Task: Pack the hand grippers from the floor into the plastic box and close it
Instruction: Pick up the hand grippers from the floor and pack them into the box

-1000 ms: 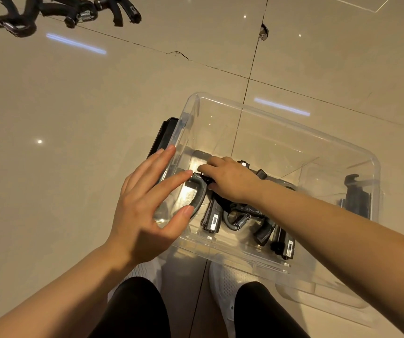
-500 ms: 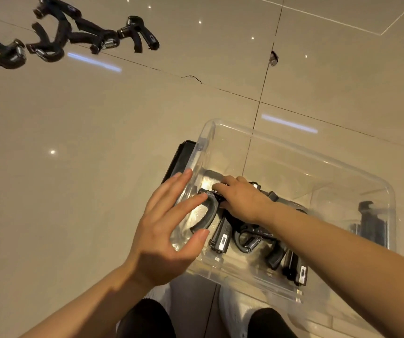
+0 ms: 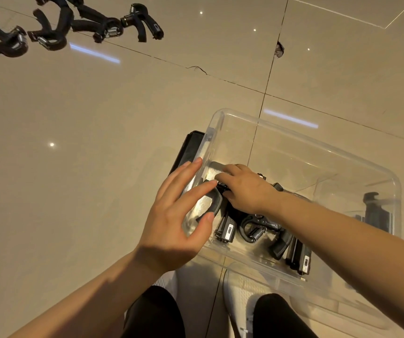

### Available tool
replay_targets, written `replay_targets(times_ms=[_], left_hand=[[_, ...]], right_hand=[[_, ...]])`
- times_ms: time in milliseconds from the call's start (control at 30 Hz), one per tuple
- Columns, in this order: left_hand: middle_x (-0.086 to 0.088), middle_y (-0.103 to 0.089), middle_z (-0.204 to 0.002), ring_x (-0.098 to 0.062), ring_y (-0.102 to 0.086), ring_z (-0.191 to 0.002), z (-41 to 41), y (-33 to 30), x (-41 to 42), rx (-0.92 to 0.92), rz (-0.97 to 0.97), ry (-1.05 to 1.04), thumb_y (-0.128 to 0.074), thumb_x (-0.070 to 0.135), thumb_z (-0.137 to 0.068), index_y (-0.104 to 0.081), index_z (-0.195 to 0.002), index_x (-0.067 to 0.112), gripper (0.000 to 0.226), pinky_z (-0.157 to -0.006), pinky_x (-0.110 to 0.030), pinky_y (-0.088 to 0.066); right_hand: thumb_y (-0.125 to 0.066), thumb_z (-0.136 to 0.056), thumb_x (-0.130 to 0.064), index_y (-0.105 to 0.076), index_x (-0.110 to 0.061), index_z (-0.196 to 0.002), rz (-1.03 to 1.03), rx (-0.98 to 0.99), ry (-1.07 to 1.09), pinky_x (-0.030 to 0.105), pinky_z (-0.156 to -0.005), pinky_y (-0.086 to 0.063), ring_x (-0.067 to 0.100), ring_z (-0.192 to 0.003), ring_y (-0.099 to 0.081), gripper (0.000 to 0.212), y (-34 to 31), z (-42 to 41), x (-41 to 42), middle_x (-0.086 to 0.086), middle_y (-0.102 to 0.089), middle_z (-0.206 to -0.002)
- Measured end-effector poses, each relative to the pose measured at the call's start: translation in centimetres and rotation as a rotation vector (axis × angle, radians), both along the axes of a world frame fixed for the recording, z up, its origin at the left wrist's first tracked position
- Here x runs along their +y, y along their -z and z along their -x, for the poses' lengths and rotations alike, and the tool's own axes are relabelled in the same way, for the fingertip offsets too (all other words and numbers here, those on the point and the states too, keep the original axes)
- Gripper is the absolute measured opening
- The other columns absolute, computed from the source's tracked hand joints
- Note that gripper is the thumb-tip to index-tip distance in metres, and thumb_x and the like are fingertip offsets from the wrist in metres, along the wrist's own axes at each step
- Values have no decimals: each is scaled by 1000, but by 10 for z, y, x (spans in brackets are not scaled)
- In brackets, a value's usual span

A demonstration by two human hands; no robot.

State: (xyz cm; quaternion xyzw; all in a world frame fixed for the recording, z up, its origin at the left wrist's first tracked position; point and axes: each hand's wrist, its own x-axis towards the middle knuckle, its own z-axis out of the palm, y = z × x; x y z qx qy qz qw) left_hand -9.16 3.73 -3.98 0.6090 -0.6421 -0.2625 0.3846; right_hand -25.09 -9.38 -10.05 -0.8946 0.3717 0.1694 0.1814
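Glossy beige floor tiles [image 3: 98,167] with a cracked grout line run under everything, and you're crouched over the job with your white shoes [image 3: 240,289] tucked against the near side of the box. Your right hand [image 3: 247,189] is down inside the clear plastic box [image 3: 293,145], fingers curled over the top of a gripper [image 3: 212,203], pinching it near its hinge and settling it against the left wall. Your left hand [image 3: 171,223] hangs just outside that wall with fingers spread and straight, thumb near the rim, holding nothing; whether the fingertips touch the plastic I can't tell. Move outward and you've got several grippers already packed [image 3: 254,230] on the box bottom, springs and grey handles lying crosswise, touching one another. A black clip [image 3: 376,211] sits at the right end wall, and a flat black thing [image 3: 191,147] lies on the floor just beside the left end. Well away at top left, the remaining grippers [image 3: 93,23] lie in a loose string on the floor. So you're mid-packing, not near closing. My read: let go of this one once it lies flat, then reach far left for the next; that stretch calls for a lean. No lid I can pick out for certain yet.
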Motion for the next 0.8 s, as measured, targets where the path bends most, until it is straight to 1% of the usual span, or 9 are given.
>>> replay_targets(times_ms=[200, 300, 367, 433, 533, 567, 633, 733, 800], left_hand=[[0, -30, -150, -20, -25, -140, -4, 4, -2, -89, -11, 55, -52, 32, -82, -51, -133, 20, 52, -113, -23, -21], [9, -15, -155, -18, -15, -142, -9, -7, 1, -182, -152, 128, -47, 46, -83, -33, -143, 30, 64, -111, -25, -17], [11, -14, -155, -17, -13, -141, -9, -30, 2, -240, -256, 146, -51, 46, -85, -23, -146, 33, 68, -112, -29, -19], [5, -31, -150, -15, -29, -134, -12, -66, 6, -281, -313, 161, -57, 38, -89, -28, -144, 32, 63, -106, -28, -28], [2, -51, -134, -12, -51, -114, -24, -137, 22, -341, -420, 251, -58, 39, -89, -41, -137, 29, 52, -93, -25, -42], [2, -54, -130, -11, -54, -109, -29, -163, 33, -365, -464, 268, -58, 40, -88, -45, -134, 29, 49, -91, -26, -46], [2, -57, -124, -9, -56, -103, -38, -213, 60, -393, -482, 233, -58, 40, -88, -49, -129, 28, 44, -89, -27, -49], [3, -60, -116, -8, -58, -97, -41, -281, 112, -398, -372, 106, -59, 39, -86, -52, -124, 29, 40, -87, -30, -52], [7, -60, -109, -8, -57, -95, -37, -316, 148, -428, -311, 37, -60, 39, -86, -54, -122, 28, 38, -85, -27, -50]], right_hand=[[-46, -94, -19, -43, -16, -134, 25, -7, -6, 41, -96, -41, 32, -120, -42, 40, -31, -6, 10, 9, -42, -137], [-46, -95, -22, -44, -18, -134, 35, -8, 29, 37, -91, -42, 30, -116, -46, 40, -72, -7, 19, 7, -48, -129], [-49, -95, -24, -49, -18, -130, 51, -15, 48, 32, -83, -41, 26, -111, -51, 35, -107, -6, 28, 5, -53, -121], [-51, -94, -27, -52, -19, -125, 63, -8, 35, 29, -77, -39, 22, -106, -53, 32, -147, -3, 42, 3, -56, -116], [-54, -92, -32, -55, -20, -121, 90, -22, 40, 32, -85, -45, 19, -104, -53, 31, -212, 5, 73, 2, -58, -115], [-55, -92, -33, -55, -20, -121, 88, -38, 56, 33, -88, -46, 17, -103, -53, 32, -234, 7, 84, 1, -59, -115], [-56, -92, -33, -54, -20, -121, 66, -94, 83, 28, -86, -45, 13, -99, -52, 32, -275, 10, 110, 0, -59, -116], [-56, -92, -32, -53, -19, -122, 29, -198, 84, 24, -84, -40, 12, -100, -52, 33, -328, 7, 153, 1, -59, -119], [-57, -92, -34, -53, -19, -124, 27, -235, 61, 25, -86, -40, 14, -105, -53, 36, -356, -1, 181, 2, -58, -122]])
